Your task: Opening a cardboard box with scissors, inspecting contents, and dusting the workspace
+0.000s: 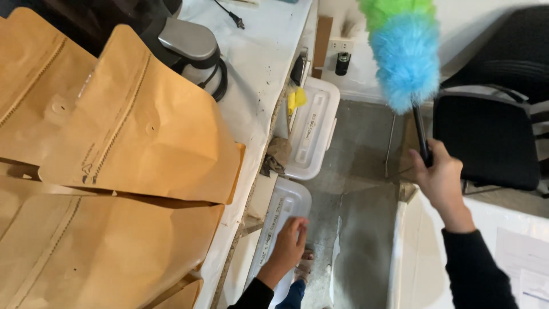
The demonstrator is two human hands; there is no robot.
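both arms wear long black sleeves of a soft knit, ending at the wrists, leaving the left hand (289,243) and right hand (441,177) bare. below, blue trousers and a light strapped sandal show.

- Right hand (440,174) grips a blue-green feather duster (405,51), head at one o'clock.
- Left hand (290,243) rests on a white plastic bin (283,206) at six o'clock.
- Brown paper pouches (137,123) fill nine o'clock.
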